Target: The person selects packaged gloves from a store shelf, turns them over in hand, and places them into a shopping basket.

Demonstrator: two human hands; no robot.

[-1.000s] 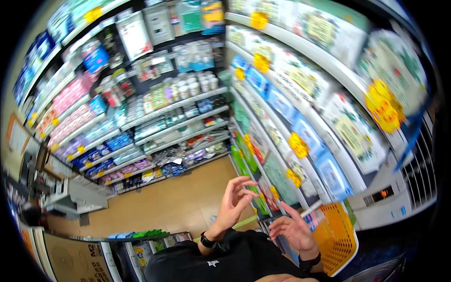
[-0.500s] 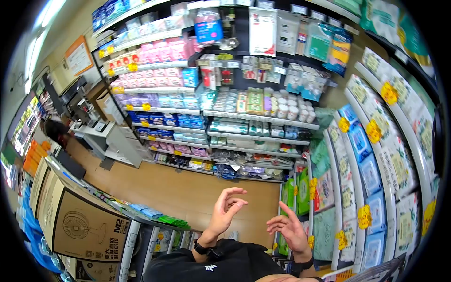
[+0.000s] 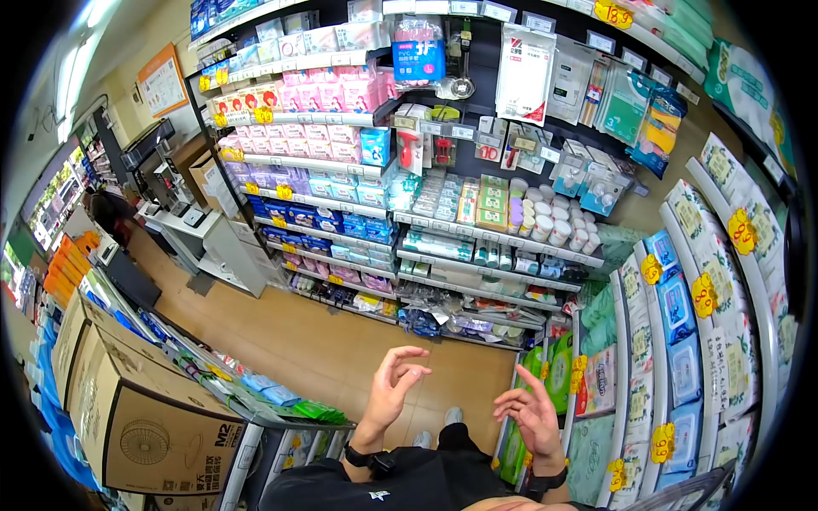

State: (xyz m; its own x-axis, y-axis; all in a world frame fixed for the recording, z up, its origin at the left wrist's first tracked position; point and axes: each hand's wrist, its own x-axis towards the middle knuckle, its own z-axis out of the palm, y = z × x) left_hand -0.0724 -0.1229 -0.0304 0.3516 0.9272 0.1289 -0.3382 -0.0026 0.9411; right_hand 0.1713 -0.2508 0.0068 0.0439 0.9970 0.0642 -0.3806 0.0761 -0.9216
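My left hand [image 3: 393,390] is raised in front of my body above the tiled floor [image 3: 332,358], its fingers bent and apart with nothing in them. To its right, my right hand [image 3: 530,416] is also raised and empty, index finger pointing up and the others loosely spread. Both wrists wear dark bands. Nearest to my right hand are green packs [image 3: 559,373] on the right-hand shelf, though I see no contact. A fan carton [image 3: 162,443] stands on the shelf to the left, apart from my left hand.
A tall shelf unit ahead holds pink packs [image 3: 328,95], blue packs [image 3: 326,223] and white cups [image 3: 542,226]. Tissue packs [image 3: 684,372] with yellow price tags line the right shelves. A white counter [image 3: 207,247] stands at left, with a person [image 3: 108,213] farther back.
My view has shifted, so the shelves sit lower and further right, and my shoes now show. My left hand has moved slightly left and down in view; both hands stay empty.
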